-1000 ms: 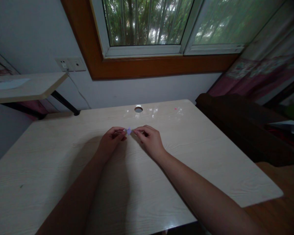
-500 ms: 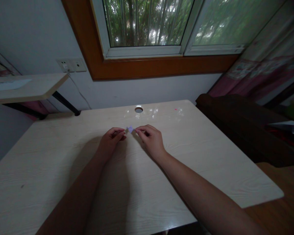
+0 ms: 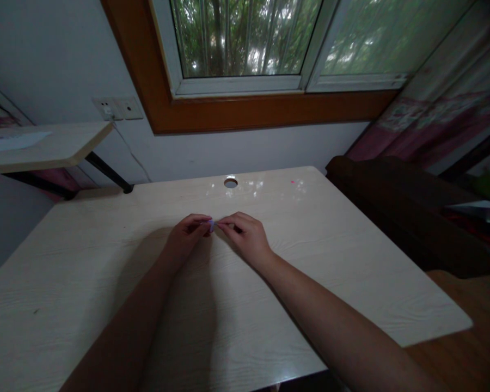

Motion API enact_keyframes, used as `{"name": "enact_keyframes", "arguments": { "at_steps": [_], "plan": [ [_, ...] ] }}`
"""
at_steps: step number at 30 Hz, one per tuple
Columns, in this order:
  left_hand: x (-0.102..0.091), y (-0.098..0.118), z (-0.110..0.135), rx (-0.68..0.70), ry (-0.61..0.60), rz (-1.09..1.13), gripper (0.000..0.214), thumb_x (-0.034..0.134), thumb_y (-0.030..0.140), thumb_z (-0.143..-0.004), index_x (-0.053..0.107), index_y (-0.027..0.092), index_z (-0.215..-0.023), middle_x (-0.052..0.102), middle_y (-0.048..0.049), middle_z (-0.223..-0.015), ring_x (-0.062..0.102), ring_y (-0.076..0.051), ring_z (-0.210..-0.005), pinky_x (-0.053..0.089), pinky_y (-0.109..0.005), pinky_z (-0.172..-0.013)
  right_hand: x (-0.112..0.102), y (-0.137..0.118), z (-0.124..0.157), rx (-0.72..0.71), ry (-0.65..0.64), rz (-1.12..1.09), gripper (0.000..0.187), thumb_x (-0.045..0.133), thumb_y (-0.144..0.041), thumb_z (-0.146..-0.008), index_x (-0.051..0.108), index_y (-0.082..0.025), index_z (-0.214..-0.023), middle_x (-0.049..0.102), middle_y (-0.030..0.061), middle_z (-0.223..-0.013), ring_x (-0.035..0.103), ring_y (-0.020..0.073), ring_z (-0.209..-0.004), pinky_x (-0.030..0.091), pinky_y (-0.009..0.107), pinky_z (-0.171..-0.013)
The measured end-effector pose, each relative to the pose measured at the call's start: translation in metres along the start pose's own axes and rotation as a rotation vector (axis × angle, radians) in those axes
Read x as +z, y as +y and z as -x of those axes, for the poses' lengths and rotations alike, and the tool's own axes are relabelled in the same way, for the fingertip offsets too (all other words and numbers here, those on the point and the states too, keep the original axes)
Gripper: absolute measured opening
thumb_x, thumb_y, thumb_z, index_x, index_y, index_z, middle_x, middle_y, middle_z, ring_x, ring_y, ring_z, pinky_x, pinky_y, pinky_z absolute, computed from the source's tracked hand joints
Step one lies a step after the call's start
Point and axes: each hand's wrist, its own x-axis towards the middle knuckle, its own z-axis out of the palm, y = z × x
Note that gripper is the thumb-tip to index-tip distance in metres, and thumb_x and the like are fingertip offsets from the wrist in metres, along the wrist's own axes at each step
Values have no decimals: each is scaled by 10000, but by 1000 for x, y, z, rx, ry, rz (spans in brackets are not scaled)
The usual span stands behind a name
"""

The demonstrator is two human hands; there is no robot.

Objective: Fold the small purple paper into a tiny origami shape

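Observation:
A tiny pale purple piece (image 3: 212,225), perhaps folded paper, is pinched between the fingertips of both hands over the middle of a light wooden desk (image 3: 351,256). My left hand (image 3: 187,238) closes on it from the left, fingers curled. From the right, my right hand (image 3: 245,237) pinches the same piece with thumb and forefinger. Most of the piece is hidden by the fingertips. Both forearms reach in from the bottom edge.
A round cable hole (image 3: 231,182) sits near the desk's far edge, a small pink speck (image 3: 293,182) to its right. A wall shelf (image 3: 44,144) is at left, a dark sofa arm (image 3: 400,207) at right, a window (image 3: 245,43) ahead.
Both hands have drawn closer together, so the purple piece shows less between the fingertips than before. The hands shifted slightly nearer to me.

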Motion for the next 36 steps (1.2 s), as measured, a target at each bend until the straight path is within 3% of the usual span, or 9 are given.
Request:
{"name": "enact_keyframes", "arguments": {
  "at_steps": [6, 20, 30, 36],
  "plan": [
    [-1, -2, -1, 46, -27, -47, 259, 707, 414, -804, 717, 183, -921, 702, -33, -809, 651, -170, -771, 537, -311, -775, 0, 1, -1, 25, 5, -53, 114, 651, -278, -904, 754, -237, -929, 696, 31, -823, 606, 144, -711, 463, 259, -675],
    [0, 5, 2, 82, -99, -79, 198, 692, 387, -805, 711, 200, -867, 682, -23, -801, 629, -171, -784, 507, -307, -789, 8, 8, 2, 261, -39, -329, 217, 657, -403, -877, 743, -206, -900, 654, 10, -742, 555, 94, -507, 447, 226, -514],
    [-3, 0, -2, 175, -99, -126, 148, 679, 350, -835, 742, 221, -871, 669, -35, -861, 633, -178, -825, 507, -309, -786, 9, 11, 2, 242, -74, -280, 214, 644, -395, -891, 752, -210, -903, 658, 6, -742, 568, 95, -527, 446, 225, -538],
    [-3, -5, -4, 150, -74, -94, 161, 713, 339, -820, 737, 229, -934, 658, -19, -844, 639, -167, -800, 513, -297, -766, 8, 8, 0, 122, -72, -143, 133, 668, -316, -888, 765, -228, -912, 673, 11, -764, 588, 119, -662, 440, 231, -628]
  ]
}}
